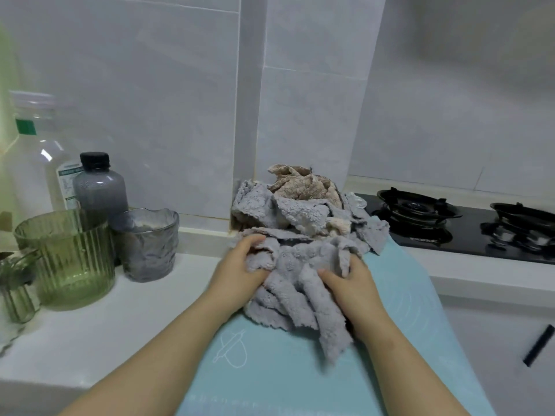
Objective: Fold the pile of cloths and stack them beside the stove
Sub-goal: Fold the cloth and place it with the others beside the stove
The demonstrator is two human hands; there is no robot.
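Both hands gripping grey cloth (303,283) on blue mat (270,379).
Left hand (240,265) and right hand (354,283) clutching bunched fabric at front of cloth pile (300,211); pile against wall, just left of stove (450,223); glasses, bottles far left.

I had two hands in view, my left hand (240,265) and my right hand (350,280), both on one grey cloth (303,283). Behind it lay one pile of cloths (300,205), grey and beige mixed; how many were in it I could not tell. One blue mat (270,370) lay on the tabletop (105,325). At the left I counted two bottles, one clear bottle (36,151) and one dark bottle (99,184), and three glass vessels: one big green glass (69,259), one grey glass (147,244), one small green glass (15,289). At the far right were two burners, the near burner (417,208) and the right burner (525,217).
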